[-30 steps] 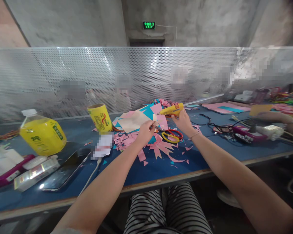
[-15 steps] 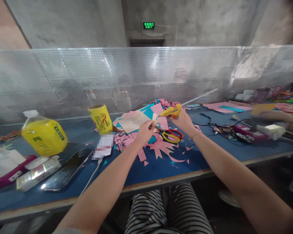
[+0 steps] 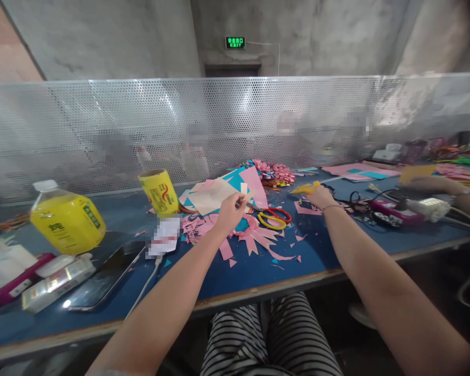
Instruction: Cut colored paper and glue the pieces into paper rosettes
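Mid-frame, the left hand (image 3: 227, 211) pinches a paper strip (image 3: 243, 188); the right hand (image 3: 320, 197) grips a yellow glue gun (image 3: 306, 188) low on the table (image 3: 238, 282). Pink scraps (image 3: 258, 237) lie cut; the strip looks unattached

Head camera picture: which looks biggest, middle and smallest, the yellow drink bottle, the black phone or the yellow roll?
1. yellow drink bottle: the bulkiest.
2. black phone: nearly as large, but it lies nearer the camera, so this place is unsure.
3. yellow roll: clearly the smallest.
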Available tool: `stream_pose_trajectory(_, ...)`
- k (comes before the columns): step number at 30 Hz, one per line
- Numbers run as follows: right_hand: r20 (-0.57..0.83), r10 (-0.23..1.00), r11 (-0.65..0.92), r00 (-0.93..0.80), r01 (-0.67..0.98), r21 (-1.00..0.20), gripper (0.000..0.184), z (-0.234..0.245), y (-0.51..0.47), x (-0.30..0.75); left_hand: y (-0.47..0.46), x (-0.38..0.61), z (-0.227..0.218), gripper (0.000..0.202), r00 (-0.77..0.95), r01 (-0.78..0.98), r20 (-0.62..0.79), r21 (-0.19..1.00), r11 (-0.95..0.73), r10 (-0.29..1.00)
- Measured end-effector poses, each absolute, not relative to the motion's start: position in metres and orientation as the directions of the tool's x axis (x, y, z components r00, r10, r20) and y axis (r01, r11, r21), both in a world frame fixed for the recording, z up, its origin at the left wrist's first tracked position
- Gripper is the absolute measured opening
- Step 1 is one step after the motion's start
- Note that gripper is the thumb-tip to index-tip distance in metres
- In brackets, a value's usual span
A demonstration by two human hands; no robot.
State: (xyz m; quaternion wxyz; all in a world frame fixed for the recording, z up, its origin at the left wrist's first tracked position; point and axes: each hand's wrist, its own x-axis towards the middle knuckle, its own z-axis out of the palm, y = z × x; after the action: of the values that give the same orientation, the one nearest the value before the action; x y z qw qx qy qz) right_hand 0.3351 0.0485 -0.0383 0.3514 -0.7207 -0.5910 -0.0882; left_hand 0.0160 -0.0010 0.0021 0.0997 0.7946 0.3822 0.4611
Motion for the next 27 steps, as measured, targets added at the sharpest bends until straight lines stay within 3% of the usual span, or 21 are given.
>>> stream_pose_trajectory(3,0.425,0.769,-0.280,0.478,0.849,-0.447,0.037,-0.036,0.044,0.327,-0.002,0.017,0.003,0.010,0.283,0.509,0.658,0.514,-0.691,0.698)
stream_pose_trajectory(5,0.454,0.756,-0.247,0.471,0.848,-0.468,0.038,-0.027,0.043,0.318,-0.003,0.018,0.003,0.011,0.283,0.508,0.659,0.514,-0.692,0.697)
stream_pose_trajectory(7,0.482,0.794,-0.093,0.371,0.857,-0.507,0.032,-0.015,0.041,0.303,-0.003,0.020,0.003,0.012,0.281,0.508,0.656,0.518,-0.689,0.701)
stream_pose_trajectory(9,0.470,0.867,0.174,0.163,0.787,-0.592,0.020,-0.004,0.037,0.283,-0.003,0.020,0.002,0.013,0.282,0.504,0.652,0.524,-0.687,0.704)
stream_pose_trajectory(11,0.470,0.881,0.411,-0.054,0.578,-0.705,0.021,0.004,0.029,0.258,-0.001,0.021,-0.001,0.014,0.282,0.500,0.655,0.523,-0.690,0.701)
stream_pose_trajectory(13,0.478,0.858,0.513,-0.188,0.360,-0.779,0.026,0.008,0.019,0.232,0.000,0.021,-0.002,0.014,0.279,0.498,0.663,0.518,-0.696,0.694)
stream_pose_trajectory(17,0.489,0.831,0.533,-0.265,0.125,-0.837,0.026,0.004,0.000,0.191,-0.003,0.022,-0.001,0.018,0.297,0.479,0.663,0.519,-0.708,0.687)
stream_pose_trajectory(24,0.484,0.853,0.496,-0.197,0.012,-0.868,0.025,-0.003,-0.005,0.171,-0.012,0.024,0.004,0.020,0.316,0.439,0.627,0.569,-0.695,0.712)
stream_pose_trajectory(27,0.477,0.857,0.477,-0.195,-0.048,-0.877,0.024,-0.002,-0.005,0.172,-0.013,0.025,0.005,0.019,0.295,0.352,0.605,0.651,-0.672,0.740)
